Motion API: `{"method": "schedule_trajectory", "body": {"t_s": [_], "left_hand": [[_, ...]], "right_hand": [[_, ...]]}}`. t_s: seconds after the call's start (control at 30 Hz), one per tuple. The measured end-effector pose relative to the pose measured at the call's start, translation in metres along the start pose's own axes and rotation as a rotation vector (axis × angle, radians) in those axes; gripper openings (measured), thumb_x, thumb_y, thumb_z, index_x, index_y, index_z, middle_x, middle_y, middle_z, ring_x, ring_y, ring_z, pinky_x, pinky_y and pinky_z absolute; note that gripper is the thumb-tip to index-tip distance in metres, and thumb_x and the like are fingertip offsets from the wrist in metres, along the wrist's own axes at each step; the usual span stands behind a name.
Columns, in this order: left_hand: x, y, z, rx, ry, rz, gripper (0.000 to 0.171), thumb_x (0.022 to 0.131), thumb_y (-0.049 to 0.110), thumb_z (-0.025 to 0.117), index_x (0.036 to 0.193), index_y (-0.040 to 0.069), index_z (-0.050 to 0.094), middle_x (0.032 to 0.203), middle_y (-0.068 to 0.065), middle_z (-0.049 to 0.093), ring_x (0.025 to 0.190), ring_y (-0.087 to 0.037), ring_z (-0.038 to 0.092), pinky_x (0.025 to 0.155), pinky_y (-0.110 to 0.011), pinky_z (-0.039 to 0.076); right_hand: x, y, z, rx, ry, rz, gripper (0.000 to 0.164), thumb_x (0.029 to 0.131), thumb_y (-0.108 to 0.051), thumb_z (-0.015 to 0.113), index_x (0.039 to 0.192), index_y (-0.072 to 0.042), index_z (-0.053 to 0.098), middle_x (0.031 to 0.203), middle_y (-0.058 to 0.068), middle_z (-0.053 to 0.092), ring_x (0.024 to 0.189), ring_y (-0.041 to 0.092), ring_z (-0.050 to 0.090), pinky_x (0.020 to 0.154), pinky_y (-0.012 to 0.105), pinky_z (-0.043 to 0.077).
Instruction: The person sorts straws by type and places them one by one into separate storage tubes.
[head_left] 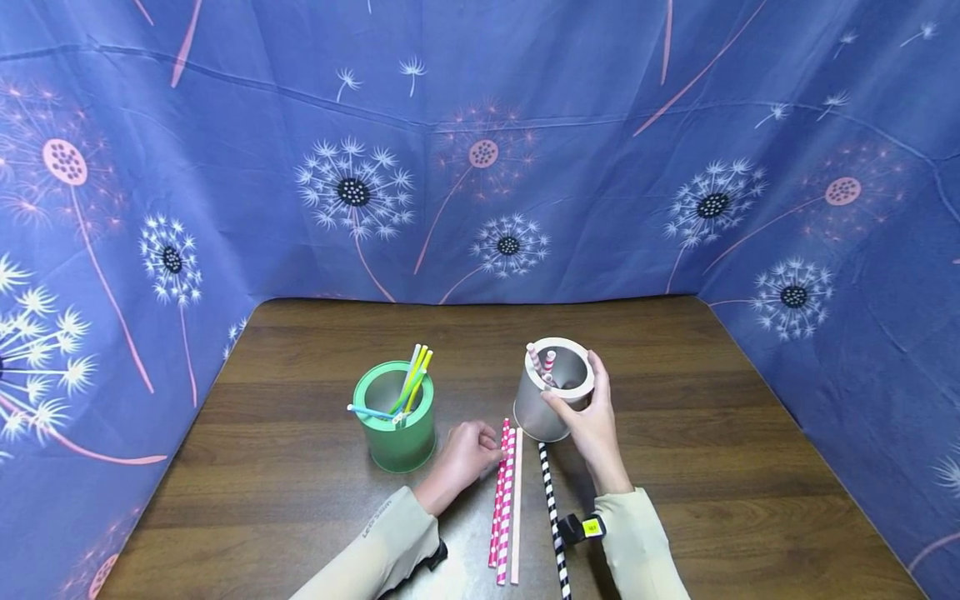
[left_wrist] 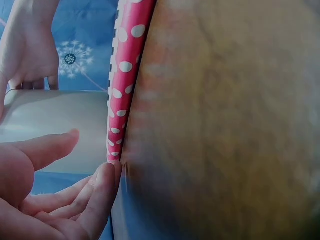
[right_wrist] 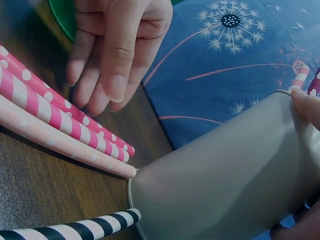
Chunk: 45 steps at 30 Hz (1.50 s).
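My right hand point(head_left: 596, 421) grips a whitish-grey can point(head_left: 538, 414) near its rim, thumb in front and fingers on the far right side. The can stands upright with several striped paper straws point(head_left: 534, 357) inside. Below it lie a red polka-dot straw point(left_wrist: 126, 65), a pink-and-white striped straw point(head_left: 506, 508) and a pale pink straw point(head_left: 516, 517), side by side. At the polka-dot straw's upper part is my left hand point(head_left: 467, 454). Its thumb stands apart from its loosely bent fingers point(right_wrist: 90, 95); whether the fingertips touch the straw, I cannot tell.
A green can point(head_left: 401, 450) with several coloured straws point(head_left: 411, 383) stands left of my left hand. One black-and-white striped straw point(head_left: 553, 517) lies right of the pink ones. Blue dandelion-print cloth point(head_left: 480, 208) hangs around the brown wooden table point(head_left: 712, 467).
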<state>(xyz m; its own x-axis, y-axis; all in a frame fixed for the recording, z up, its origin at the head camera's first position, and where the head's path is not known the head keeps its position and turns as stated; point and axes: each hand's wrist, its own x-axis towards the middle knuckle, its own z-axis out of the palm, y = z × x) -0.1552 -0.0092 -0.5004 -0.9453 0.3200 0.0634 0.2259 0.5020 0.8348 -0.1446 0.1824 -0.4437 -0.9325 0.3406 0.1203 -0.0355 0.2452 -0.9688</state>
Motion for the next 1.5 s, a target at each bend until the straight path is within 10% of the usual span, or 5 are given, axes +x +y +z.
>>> {"method": "schedule_trajectory", "body": {"t_s": [1.5], "left_hand": [[0.0, 0.0, 0.011, 0.211, -0.029, 0.007, 0.014, 0.068, 0.004, 0.072, 0.065, 0.009, 0.059, 0.053, 0.009, 0.047, 0.053, -0.006, 0.042, 0.05, -0.02, 0.037]], "right_hand": [[0.005, 0.012, 0.0, 0.002, 0.006, -0.029, 0.097, 0.077, -0.011, 0.079, 0.154, -0.019, 0.02, 0.159, 0.006, 0.026, 0.144, 0.022, 0.028, 0.118, 0.041, 0.022]]}}
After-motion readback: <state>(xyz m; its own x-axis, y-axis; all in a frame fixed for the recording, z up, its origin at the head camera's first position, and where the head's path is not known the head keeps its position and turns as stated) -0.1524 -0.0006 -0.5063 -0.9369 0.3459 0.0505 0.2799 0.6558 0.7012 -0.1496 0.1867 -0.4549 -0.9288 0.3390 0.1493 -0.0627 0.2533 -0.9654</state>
